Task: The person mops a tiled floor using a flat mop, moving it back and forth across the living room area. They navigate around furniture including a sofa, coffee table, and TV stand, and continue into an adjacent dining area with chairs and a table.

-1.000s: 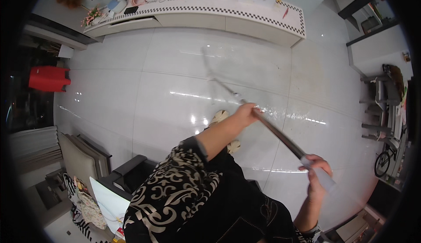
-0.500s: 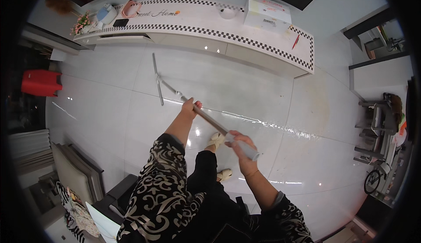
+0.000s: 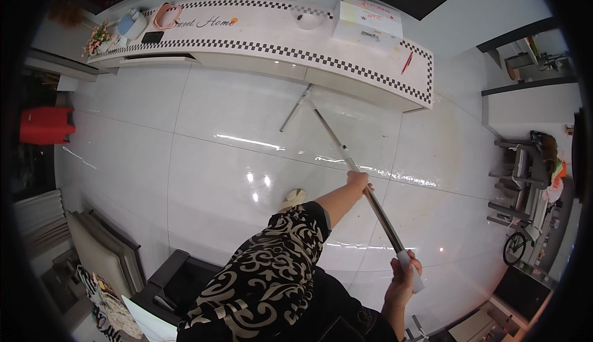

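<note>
Glossy-tiled floor (image 3: 216,110) below, left grip (image 3: 357,182) and right grip (image 3: 400,283) hold a metallic pole (image 3: 384,221).

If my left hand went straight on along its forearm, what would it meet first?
Beyond the pole it grips, the left hand would probably meet the tiled floor first; held level, it might reach the low white cabinet near its right end. Depth is unclear here.

Looks down from the wearer's head, left of a side-by-side pair, through a wide fisheye lens. Faces forward across the floor (image 3: 222,169) to the long cabinet (image 3: 265,32) along the upper edge. Sits nearest the patterned sleeve (image 3: 265,265), farther from left hand (image 3: 357,182) and right hand (image 3: 401,280). Bends straight edges toward the rim.
</note>
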Demonstrator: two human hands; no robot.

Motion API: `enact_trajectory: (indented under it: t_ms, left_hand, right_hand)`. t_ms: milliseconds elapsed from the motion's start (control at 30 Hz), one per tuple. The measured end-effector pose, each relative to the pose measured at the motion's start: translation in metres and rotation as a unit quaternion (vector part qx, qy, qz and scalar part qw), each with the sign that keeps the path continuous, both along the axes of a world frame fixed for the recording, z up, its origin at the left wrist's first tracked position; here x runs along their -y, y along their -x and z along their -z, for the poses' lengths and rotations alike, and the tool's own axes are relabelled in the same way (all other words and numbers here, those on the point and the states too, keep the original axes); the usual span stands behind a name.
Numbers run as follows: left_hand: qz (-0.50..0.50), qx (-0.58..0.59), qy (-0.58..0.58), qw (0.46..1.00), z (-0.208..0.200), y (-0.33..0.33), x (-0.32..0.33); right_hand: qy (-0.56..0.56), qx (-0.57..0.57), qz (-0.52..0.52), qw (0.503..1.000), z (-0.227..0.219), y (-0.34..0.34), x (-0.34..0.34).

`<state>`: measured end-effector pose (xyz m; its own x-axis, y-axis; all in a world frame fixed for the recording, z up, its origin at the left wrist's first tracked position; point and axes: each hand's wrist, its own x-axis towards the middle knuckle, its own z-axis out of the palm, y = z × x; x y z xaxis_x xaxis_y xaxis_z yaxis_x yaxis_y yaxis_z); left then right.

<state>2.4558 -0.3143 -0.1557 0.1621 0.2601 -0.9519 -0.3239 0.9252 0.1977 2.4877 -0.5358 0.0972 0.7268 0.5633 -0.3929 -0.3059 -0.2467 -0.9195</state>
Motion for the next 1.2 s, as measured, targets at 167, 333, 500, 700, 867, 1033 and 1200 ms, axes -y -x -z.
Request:
enact_trajectory:
  t_ms: [167,333,500,700,867,1033,1200]
  left_hand:
    - [-0.085,0.066,0.005,0.994,-0.029,0.013,0.027]
    - [-0.195,0.033,-0.013,0.980,0.013,0.131,0.055]
    - [-0.285,-0.143,-0.007,0.948,0.054,0.272,0.100]
    - [-0.472,-0.240,-0.036,0.847,0.074,0.349,0.165]
    - [-0.405,-0.232,-0.031,0.884,0.110,0.345,0.177]
    - [-0.407,-0.046,-0.052,0.911,0.125,0.177,0.185]
    - [-0.191,-0.060,-0.068,0.977,0.064,-0.023,0.188]
  right_hand:
    - [-0.038,0.074,-0.097,0.992,-0.030,-0.013,0.011]
    - [-0.022,-0.034,-0.178,0.983,0.002,0.006,0.004]
    - [-0.007,-0.219,-0.369,0.903,0.064,0.048,-0.005]
    - [-0.095,-0.293,-0.470,0.827,0.134,0.115,-0.004]
    - [-0.059,-0.255,-0.466,0.845,0.163,0.103,0.025]
    - [-0.025,-0.210,-0.323,0.922,0.114,-0.024,0.068]
    - [0.014,-0.047,-0.207,0.977,0.024,-0.138,0.118]
